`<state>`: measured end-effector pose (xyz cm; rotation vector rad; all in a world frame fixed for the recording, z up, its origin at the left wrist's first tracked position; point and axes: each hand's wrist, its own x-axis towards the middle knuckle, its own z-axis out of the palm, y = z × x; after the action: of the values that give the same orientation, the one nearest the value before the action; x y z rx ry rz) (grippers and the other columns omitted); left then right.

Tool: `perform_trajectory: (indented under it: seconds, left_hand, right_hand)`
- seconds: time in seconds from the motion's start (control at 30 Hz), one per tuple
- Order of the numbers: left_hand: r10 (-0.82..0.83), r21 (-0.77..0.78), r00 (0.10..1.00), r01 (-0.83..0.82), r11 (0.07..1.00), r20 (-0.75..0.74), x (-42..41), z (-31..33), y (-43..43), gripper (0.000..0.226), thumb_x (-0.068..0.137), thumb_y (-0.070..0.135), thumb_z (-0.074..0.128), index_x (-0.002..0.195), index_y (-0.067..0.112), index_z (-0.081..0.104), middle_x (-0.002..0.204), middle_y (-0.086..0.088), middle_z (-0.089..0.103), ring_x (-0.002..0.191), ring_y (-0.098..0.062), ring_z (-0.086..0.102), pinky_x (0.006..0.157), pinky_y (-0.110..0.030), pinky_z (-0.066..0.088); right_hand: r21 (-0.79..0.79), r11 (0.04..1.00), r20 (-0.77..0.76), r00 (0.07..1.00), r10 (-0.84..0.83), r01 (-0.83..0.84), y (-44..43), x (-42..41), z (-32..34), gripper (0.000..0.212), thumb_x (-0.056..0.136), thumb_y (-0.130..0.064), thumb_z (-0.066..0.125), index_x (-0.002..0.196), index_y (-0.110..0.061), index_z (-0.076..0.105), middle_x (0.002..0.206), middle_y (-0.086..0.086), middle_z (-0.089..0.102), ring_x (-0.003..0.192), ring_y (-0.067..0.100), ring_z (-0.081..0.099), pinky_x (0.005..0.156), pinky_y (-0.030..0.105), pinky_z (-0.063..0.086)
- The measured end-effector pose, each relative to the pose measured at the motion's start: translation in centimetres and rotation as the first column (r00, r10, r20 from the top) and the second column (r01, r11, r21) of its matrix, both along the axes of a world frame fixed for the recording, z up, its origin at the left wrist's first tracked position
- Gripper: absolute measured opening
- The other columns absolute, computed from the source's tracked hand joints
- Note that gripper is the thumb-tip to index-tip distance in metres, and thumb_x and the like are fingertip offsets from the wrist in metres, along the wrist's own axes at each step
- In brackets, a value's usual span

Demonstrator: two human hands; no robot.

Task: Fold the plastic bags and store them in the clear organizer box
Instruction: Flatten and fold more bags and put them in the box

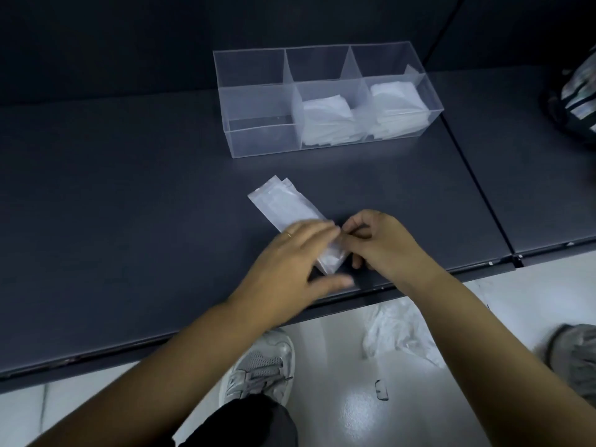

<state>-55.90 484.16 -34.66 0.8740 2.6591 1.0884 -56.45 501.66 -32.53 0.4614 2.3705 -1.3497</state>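
A plastic bag (283, 204), folded into a long narrow white strip, lies slanted on the dark shelf (129, 204). My left hand (290, 262) lies over its near end with straight fingers pressing it down. My right hand (380, 243) pinches the strip's near edge between thumb and fingertips, right beside the left fingertips. The clear organizer box (258, 137) stands farther back; it has three front and three rear compartments. Folded bags (325, 121) fill the front middle one, and more folded bags (396, 104) fill the front right one.
A loose heap of unfolded plastic bags (396, 330) lies on the pale floor below the shelf edge. A shoe (261, 366) is under my arms. A dark patterned bag (577, 91) sits at the far right of the shelf.
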Motion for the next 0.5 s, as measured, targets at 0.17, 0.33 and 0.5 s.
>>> perform_trajectory:
  seconds: [0.17,0.33,0.5]
  left_hand:
    - [0.027,-0.086,0.987,-0.041,0.995,-0.161,1.4,-0.8,-0.2,0.051,0.072,0.007,0.079,0.12,0.0,0.063,0.122,-0.012,0.064,0.113,-0.027,0.061,0.099,-0.033,0.047]
    - [0.129,0.065,0.989,-0.124,0.99,-0.074,0.9,0.0,-1.0,0.035,0.08,0.001,0.061,0.111,0.011,0.071,0.097,-0.004,0.074,0.087,-0.022,0.069,0.077,-0.028,0.052]
    - [0.217,0.158,0.945,-0.259,0.953,0.246,-1.2,0.0,-1.8,0.029,0.095,0.021,0.056,0.07,0.035,0.058,0.052,0.01,0.037,0.05,-0.005,0.035,0.05,-0.025,0.032]
  right_hand:
    - [-0.195,0.973,0.152,0.984,-0.09,0.12,-0.4,0.5,1.5,0.009,0.092,-0.018,0.059,0.088,-0.011,0.062,0.059,0.002,0.065,0.05,0.01,0.061,0.049,0.022,0.046]
    - [-0.2,0.975,-0.018,0.994,-0.105,0.1,0.4,1.1,2.5,0.02,0.089,-0.012,0.063,0.106,-0.022,0.061,0.091,-0.004,0.069,0.057,0.008,0.061,0.052,0.018,0.046]
    - [-0.156,0.954,-0.153,0.961,0.231,-0.255,0.4,0.7,1.6,0.054,0.081,0.005,0.066,0.124,-0.026,0.058,0.111,-0.015,0.065,0.076,0.008,0.053,0.077,0.013,0.047]
